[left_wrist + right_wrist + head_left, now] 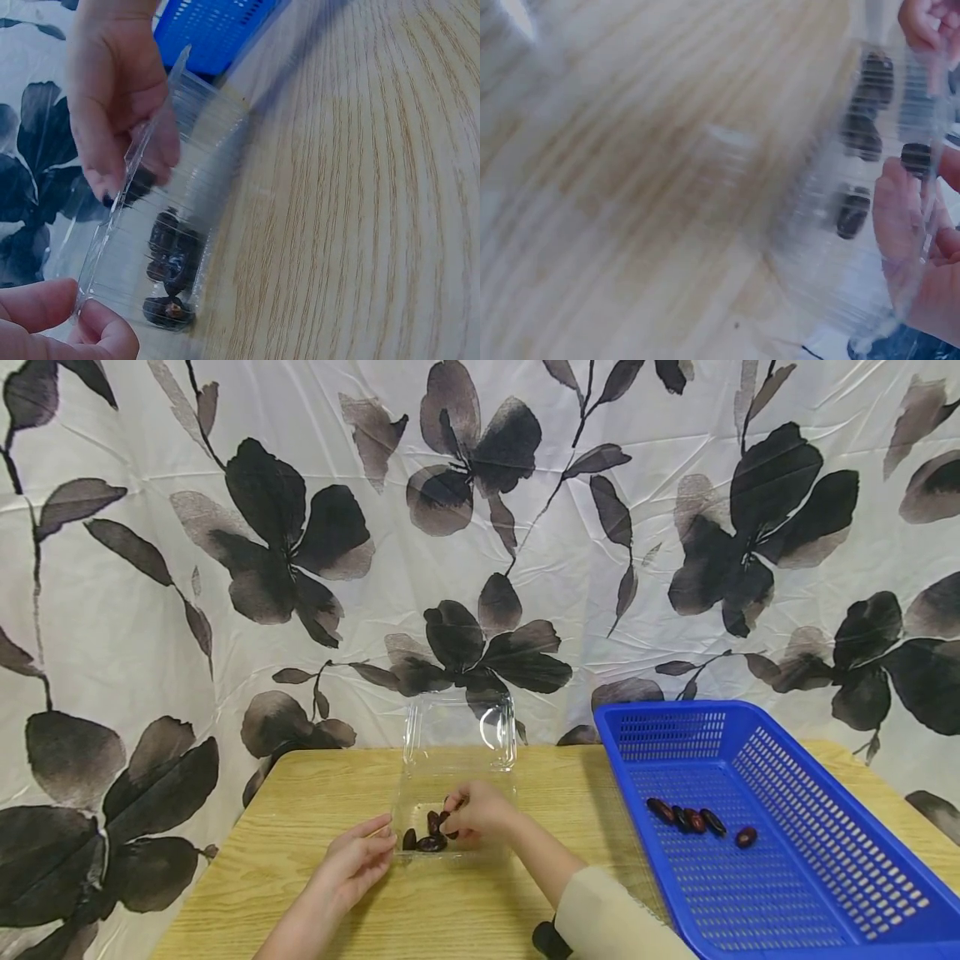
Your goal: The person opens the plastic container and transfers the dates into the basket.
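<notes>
A clear plastic clamshell box (460,739) stands on the table, its lid raised at the back. Several dark, shiny dates (431,843) lie in its base, mostly toward the left; through the wall the left wrist view shows these dates (176,270) close together. My left hand (360,860) pinches the box's left rim between thumb and fingers. Over the base, my right hand (483,817) reaches in with fingertips down. Thumb and fingers of this hand pinch a date (915,159), seen through the plastic in the right wrist view.
On the right side of the wooden table (300,810) sits a large blue slotted basket (640,827). Several more dates (696,821) lie on its floor. A floral cloth (630,610) hangs behind the table. Some dark object (551,941) shows beside the right sleeve.
</notes>
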The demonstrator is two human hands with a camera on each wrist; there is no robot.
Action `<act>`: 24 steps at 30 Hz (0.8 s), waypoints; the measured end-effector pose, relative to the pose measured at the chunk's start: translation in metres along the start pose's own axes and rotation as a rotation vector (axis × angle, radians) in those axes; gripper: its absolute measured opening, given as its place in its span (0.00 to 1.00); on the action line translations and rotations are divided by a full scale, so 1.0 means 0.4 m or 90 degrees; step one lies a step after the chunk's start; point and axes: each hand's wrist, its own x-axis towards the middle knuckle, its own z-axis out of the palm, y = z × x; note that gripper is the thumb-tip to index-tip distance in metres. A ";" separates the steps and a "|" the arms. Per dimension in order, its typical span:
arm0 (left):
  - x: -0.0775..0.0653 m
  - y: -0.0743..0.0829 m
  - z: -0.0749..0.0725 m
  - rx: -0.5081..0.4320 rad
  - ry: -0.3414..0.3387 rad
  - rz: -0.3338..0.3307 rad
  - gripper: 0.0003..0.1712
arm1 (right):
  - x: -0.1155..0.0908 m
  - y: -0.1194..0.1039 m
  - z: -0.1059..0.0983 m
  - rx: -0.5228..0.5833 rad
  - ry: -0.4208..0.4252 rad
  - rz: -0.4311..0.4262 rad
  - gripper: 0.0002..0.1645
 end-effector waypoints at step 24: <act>-0.004 0.002 0.000 0.005 0.003 0.001 0.35 | -0.018 -0.145 -0.097 0.171 -0.088 0.033 0.10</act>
